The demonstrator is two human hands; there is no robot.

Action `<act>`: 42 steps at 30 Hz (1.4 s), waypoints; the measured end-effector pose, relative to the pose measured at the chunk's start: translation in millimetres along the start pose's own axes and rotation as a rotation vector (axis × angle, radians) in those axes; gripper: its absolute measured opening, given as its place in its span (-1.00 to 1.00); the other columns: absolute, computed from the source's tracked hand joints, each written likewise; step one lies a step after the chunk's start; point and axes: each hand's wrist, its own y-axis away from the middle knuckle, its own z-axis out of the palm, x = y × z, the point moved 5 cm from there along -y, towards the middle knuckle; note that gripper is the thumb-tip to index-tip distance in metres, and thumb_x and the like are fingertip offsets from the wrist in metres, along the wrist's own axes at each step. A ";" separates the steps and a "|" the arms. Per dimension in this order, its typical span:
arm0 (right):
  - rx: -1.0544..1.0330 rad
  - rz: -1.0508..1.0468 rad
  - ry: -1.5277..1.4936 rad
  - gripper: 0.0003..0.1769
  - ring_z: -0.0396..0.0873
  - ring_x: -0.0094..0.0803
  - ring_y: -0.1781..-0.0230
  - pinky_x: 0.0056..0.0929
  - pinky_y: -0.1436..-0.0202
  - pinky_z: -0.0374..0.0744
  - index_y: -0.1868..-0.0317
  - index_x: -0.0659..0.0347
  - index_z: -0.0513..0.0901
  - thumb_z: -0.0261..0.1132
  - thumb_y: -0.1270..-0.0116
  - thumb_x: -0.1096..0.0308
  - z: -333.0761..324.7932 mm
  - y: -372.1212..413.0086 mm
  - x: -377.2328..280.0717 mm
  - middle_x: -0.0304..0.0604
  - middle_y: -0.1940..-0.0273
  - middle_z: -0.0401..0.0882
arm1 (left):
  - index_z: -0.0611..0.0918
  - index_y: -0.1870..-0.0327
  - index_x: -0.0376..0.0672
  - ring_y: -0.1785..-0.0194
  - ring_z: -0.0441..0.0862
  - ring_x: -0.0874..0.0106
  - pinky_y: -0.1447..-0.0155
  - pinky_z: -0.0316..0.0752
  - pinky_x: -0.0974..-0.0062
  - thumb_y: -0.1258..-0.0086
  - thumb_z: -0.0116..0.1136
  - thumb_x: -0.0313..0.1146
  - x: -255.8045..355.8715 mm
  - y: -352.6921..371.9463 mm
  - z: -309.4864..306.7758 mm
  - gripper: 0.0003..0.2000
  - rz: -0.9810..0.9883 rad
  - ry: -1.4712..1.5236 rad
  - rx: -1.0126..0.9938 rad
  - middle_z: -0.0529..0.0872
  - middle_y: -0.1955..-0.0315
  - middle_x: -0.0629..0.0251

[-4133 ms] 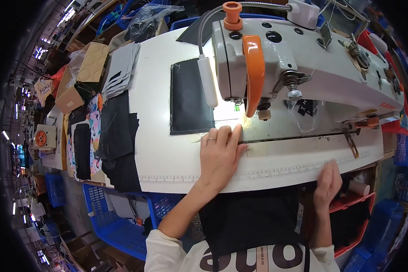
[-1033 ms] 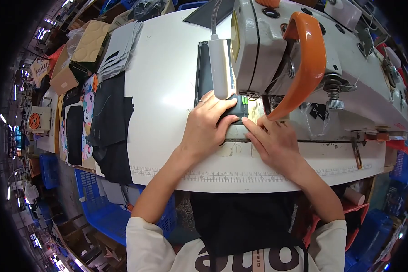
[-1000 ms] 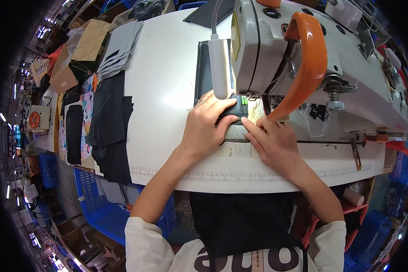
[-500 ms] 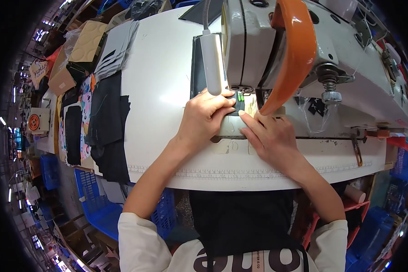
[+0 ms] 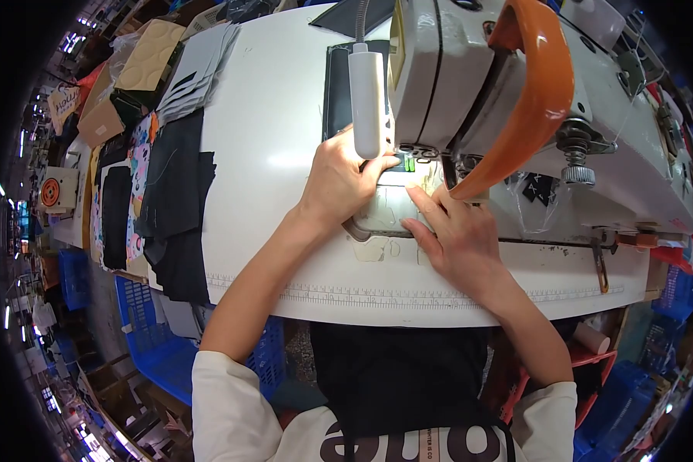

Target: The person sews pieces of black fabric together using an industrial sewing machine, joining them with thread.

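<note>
My left hand [image 5: 339,177] is closed on a dark fabric piece [image 5: 336,96] beside the sewing machine's needle area. Its thumb points to the right, towards the green marks [image 5: 410,164] near the presser foot; the lamp partly hides the other fingers. My right hand [image 5: 462,231] rests on the machine bed [image 5: 385,215], palm down with fingers apart, just in front of the needle area. Nothing shows in its grasp. Above both hands stands the white sewing machine head [image 5: 431,85] with an orange guard [image 5: 543,85].
A white lamp [image 5: 366,104] hangs close over my left hand. Stacked black fabric [image 5: 173,181] and grey sheets [image 5: 200,69] lie at the table's left. A printed ruler [image 5: 362,299] runs along the front edge. A blue basket [image 5: 150,323] stands below left; a plastic bag [image 5: 535,200] lies right.
The dark fabric's near edge has moved away from me, baring more of the machine bed. My left fingers have shifted, and my right fingertips are now off the fabric. The view has shifted slightly.
</note>
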 end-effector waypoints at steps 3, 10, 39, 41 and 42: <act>-0.002 0.011 -0.015 -0.53 0.56 -0.21 0.31 -0.21 0.24 0.51 -0.23 0.13 0.68 0.46 -0.35 0.21 0.4 -0.4 -1.3 -0.21 0.23 0.52 | 0.74 0.23 -0.35 0.24 0.76 0.10 0.12 0.64 0.27 -0.25 0.38 -0.54 -7.4 -2.2 1.9 -0.88 -0.037 0.051 -0.009 0.77 0.26 0.02; 0.010 0.023 -0.030 -0.55 0.54 -0.23 0.34 -0.22 0.28 0.50 -0.21 0.11 0.69 0.46 -0.34 0.22 -2.0 0.1 -1.6 -0.22 0.25 0.52 | 0.74 0.23 -0.34 0.23 0.75 0.11 0.10 0.64 0.28 -0.25 0.38 -0.54 -3.3 -2.4 -0.6 -0.88 -0.011 0.075 -0.020 0.76 0.26 0.03; 0.891 0.782 -1.011 -0.47 0.52 -0.17 -0.36 -0.06 -0.43 0.51 -0.41 0.19 0.50 0.11 -0.65 0.01 -332.4 292.4 412.3 -0.04 -0.36 0.54 | 0.77 0.23 -0.26 0.04 0.74 0.15 -0.04 0.63 0.29 -0.17 0.43 -0.56 5.9 -7.3 -4.0 -0.85 0.073 0.077 -0.009 0.80 0.23 0.11; 0.813 0.776 -1.022 -0.47 0.52 -0.17 -0.35 -0.07 -0.44 0.51 -0.41 0.20 0.50 0.13 -0.64 0.03 -354.9 304.5 447.2 -0.04 -0.36 0.54 | 0.78 0.22 -0.25 0.03 0.75 0.16 -0.05 0.63 0.29 -0.17 0.43 -0.56 6.4 -5.0 -3.3 -0.85 0.100 0.046 -0.025 0.81 0.23 0.11; 0.740 0.770 -1.025 -0.48 0.53 -0.17 -0.34 -0.08 -0.44 0.52 -0.41 0.21 0.49 0.14 -0.63 0.05 -371.5 317.7 470.1 -0.05 -0.36 0.55 | 0.78 0.22 -0.25 0.03 0.75 0.16 -0.05 0.63 0.30 -0.17 0.43 -0.56 4.7 -4.1 -2.8 -0.84 0.077 0.058 -0.036 0.81 0.22 0.12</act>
